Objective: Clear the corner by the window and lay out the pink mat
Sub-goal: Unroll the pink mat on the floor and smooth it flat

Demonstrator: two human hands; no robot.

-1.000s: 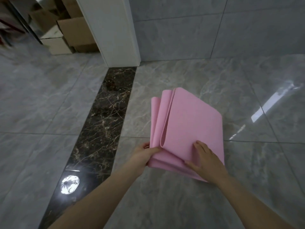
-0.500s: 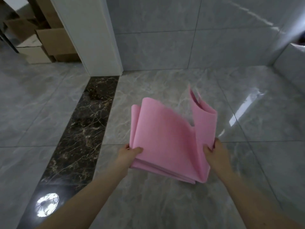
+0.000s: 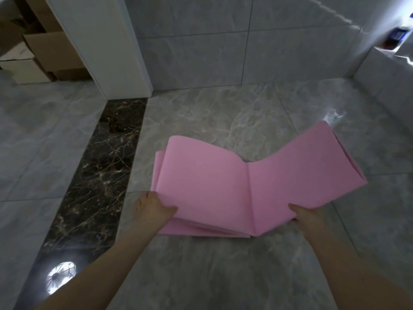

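Observation:
The pink mat (image 3: 207, 186) is a folded stack held above the grey tiled floor, now spread open like a book with a crease down its middle. My left hand (image 3: 152, 209) grips the near left edge of the stack, thumb on top. My right hand (image 3: 306, 217) holds the near edge of the opened right panel, which lifts up toward the right. Several folded layers still lie stacked under the left half.
A white door frame (image 3: 107, 52) stands at the back left, with cardboard boxes (image 3: 44, 57) behind it. A dark marble strip (image 3: 100, 171) runs along the floor on the left. Grey tiled walls meet in the corner at the back right, beside a low ledge (image 3: 384, 79).
My right hand has swung the top panel of the mat out to the right, so the stack has opened from closed to book-like. The view has tilted toward the corner.

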